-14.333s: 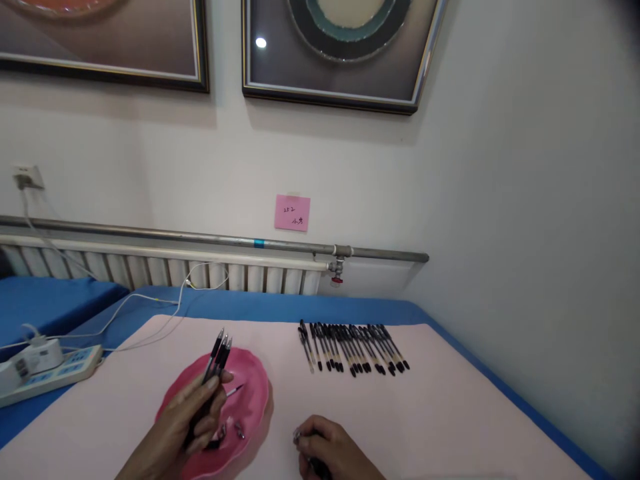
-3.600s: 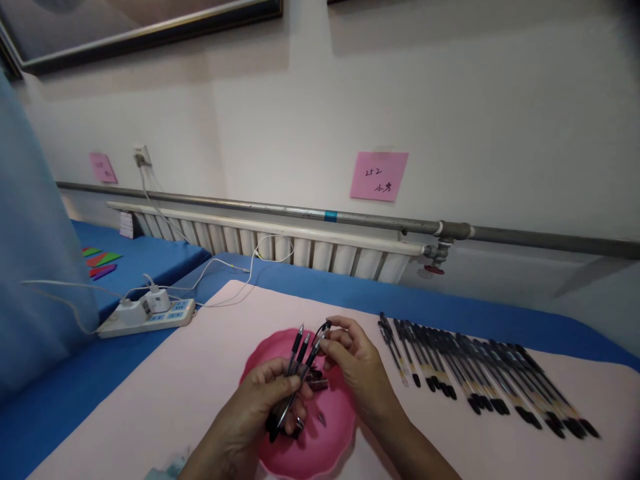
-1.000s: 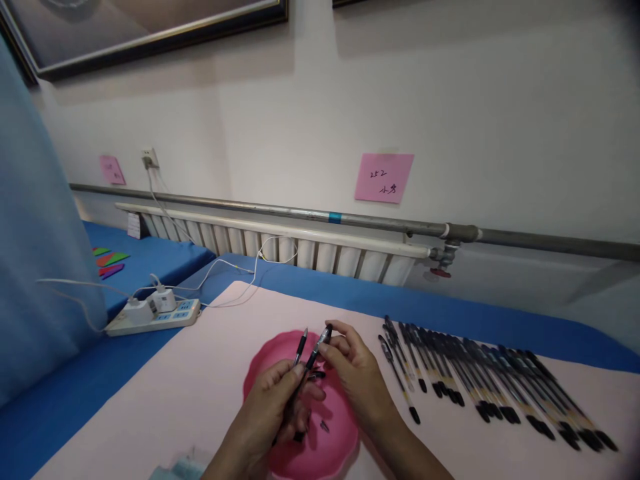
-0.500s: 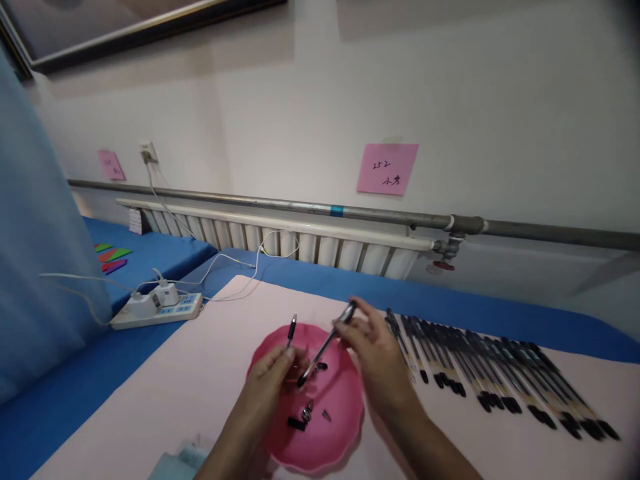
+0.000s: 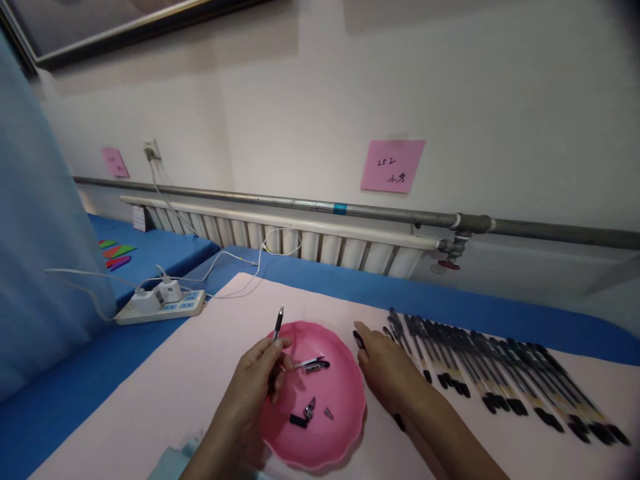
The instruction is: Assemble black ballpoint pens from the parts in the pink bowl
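Since half a second earlier, the right hand [image 5: 384, 369] has moved off the pink dish [image 5: 350, 445] and come down onto the bench [image 5: 190, 373] at the dish's 3 o'clock. The pen it held over the dish has gone down with it. The left hand [image 5: 257, 377] has stayed at the dish's 9 o'clock edge.

Left hand: thumb and fingers pinch the lower barrel of one black pen [image 5: 277, 325]. The pen stands nearly upright with its tip at 12 o'clock, above the dish's 10 o'clock rim.

Right hand: palm down, fingers pressed together, lying along a second pen [image 5: 359, 339] that rests on the bench. One dark end shows past the fingertips, just beside the dish rim. Another dark end shows under the wrist. Whether the fingers grip this pen or only cover it cannot be told.

Row of pens [image 5: 480, 373]: laid side by side on the bench at the hand's 3 o'clock, the nearest one just beside the knuckles.

Dish contents: a short refill piece [image 5: 314, 363] towards 12 o'clock, and a small black piece [image 5: 299, 421] and metal tips [image 5: 310, 407] near the centre.

Surroundings: a power strip [image 5: 163, 304] at the dish's 10 o'clock, well apart. A radiator [image 5: 300, 239] runs along the wall, with a pink note [image 5: 393, 165] above it.
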